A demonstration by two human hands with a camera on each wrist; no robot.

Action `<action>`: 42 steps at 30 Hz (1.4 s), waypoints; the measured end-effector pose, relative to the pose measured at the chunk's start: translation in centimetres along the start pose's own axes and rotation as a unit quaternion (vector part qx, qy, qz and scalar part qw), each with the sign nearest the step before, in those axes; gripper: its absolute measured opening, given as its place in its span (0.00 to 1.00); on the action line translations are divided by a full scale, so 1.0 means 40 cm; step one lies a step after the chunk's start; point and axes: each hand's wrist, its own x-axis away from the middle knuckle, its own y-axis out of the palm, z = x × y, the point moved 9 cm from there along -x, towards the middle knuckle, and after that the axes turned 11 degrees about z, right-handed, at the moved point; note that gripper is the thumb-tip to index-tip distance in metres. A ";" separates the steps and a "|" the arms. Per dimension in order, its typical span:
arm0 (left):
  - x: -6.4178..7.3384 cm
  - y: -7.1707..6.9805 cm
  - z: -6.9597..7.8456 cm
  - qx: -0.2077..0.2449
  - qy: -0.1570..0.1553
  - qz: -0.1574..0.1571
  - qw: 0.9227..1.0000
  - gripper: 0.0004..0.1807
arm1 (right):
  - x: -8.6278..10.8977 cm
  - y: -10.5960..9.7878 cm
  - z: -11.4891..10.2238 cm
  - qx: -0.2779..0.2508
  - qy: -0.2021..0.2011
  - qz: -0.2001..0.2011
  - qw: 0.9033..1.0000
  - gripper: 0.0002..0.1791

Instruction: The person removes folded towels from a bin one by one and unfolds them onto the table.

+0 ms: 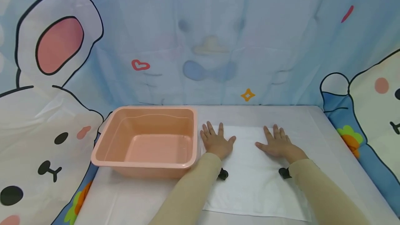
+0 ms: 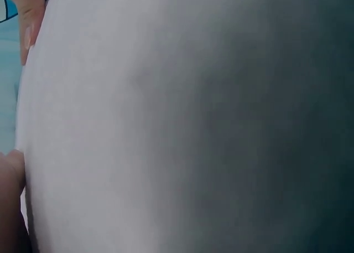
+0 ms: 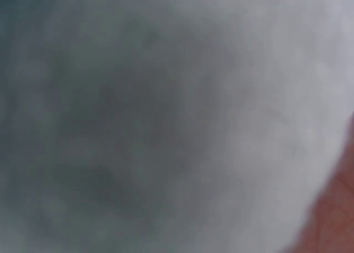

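Observation:
A white cloth (image 1: 253,190) lies spread flat on the white table. My left hand (image 1: 217,144) rests palm down on its upper left part, fingers spread and straight. Over its upper right part, my right hand (image 1: 279,146) lies flat in the same way, thumb pointing inward. Neither hand grips anything. Blurred white fabric (image 2: 99,120) fills most of the left wrist view, with bits of a hand at the left edge. In the right wrist view, only a strip of palm (image 3: 334,208) shows at the lower right, beside blurred white.
A pink plastic basin (image 1: 140,165) stands on the table to the left, close to my left forearm. Behind the table (image 1: 328,148) hangs a light blue curtain (image 1: 281,27) with cartoon prints. Small black wrist cameras (image 1: 284,173) sit under both wrists.

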 end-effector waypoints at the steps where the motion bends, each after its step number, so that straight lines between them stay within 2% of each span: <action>1: -0.001 -0.001 -0.007 0.011 -0.006 0.000 1.000 0.48 | 0.004 -0.001 -0.006 0.002 0.003 0.001 1.000 0.70; 5: 0.001 -0.017 -0.025 0.031 -0.023 0.007 0.999 0.49 | 0.026 -0.027 -0.038 -0.013 0.006 -0.006 1.000 0.67; 8: 0.004 -0.027 -0.029 0.026 -0.026 0.008 0.999 0.49 | 0.044 -0.053 -0.043 -0.012 0.013 -0.004 1.000 0.65; 15: 0.010 -0.036 -0.028 0.017 -0.042 0.007 0.999 0.49 | 0.056 -0.077 0.019 -0.006 0.032 0.007 0.999 0.64; 19: 0.034 -0.048 -0.002 0.006 -0.011 -0.005 1.000 0.48 | 0.078 -0.087 -0.002 0.008 0.016 0.023 1.000 0.63; 25: 0.091 -0.041 0.043 0.015 0.055 -0.023 0.998 0.47 | 0.137 -0.067 -0.110 0.026 -0.051 0.046 0.997 0.57; 32: 0.178 -0.017 0.050 -0.049 0.113 -0.035 0.992 0.48 | 0.221 -0.014 -0.198 0.046 -0.100 0.062 0.992 0.51; 35: 0.207 -0.010 0.049 -0.067 0.127 -0.043 0.989 0.48 | 0.254 0.006 -0.220 0.058 -0.103 0.064 0.991 0.50; 38: 0.230 -0.005 0.048 -0.076 0.138 -0.047 0.986 0.48 | 0.281 0.030 -0.229 0.061 -0.090 0.055 0.993 0.51; 42: 0.249 0.007 0.038 -0.070 0.151 -0.045 0.985 0.48 | 0.301 0.057 -0.213 0.063 -0.065 0.042 0.995 0.54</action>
